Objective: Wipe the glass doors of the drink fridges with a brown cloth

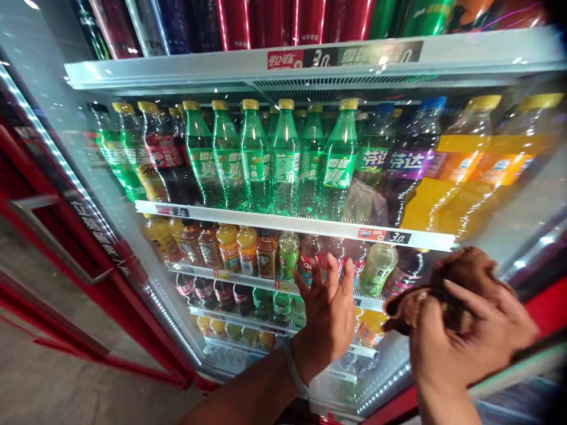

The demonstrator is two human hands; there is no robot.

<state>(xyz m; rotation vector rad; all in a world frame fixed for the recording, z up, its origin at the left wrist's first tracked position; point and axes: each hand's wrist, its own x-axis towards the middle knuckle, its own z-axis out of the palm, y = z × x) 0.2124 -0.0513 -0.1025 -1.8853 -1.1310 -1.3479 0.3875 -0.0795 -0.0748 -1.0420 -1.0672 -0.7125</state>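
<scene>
My left hand [325, 316], with a band [295, 369] on its wrist, is raised in front of the drinks cooler's shelves. Its fingers are stretched out and hold nothing; I cannot tell whether the fingertips touch the glass. To the right, my right hand [469, 336] grips a crumpled brown cloth [469, 271] near the cooler's right edge. Behind my left fingers stand small bottles with red labels [312, 251], partly hidden. A pale green bottle [378, 268] shows between the two hands.
Above my hands, a shelf [292, 221] carries green soda bottles [286, 159], a purple-labelled bottle [411, 159] and orange drinks [465, 165]. Cans [310, 20] line the top shelf [221, 65]. At left is a red door frame [57, 236] with a metal handle [62, 242].
</scene>
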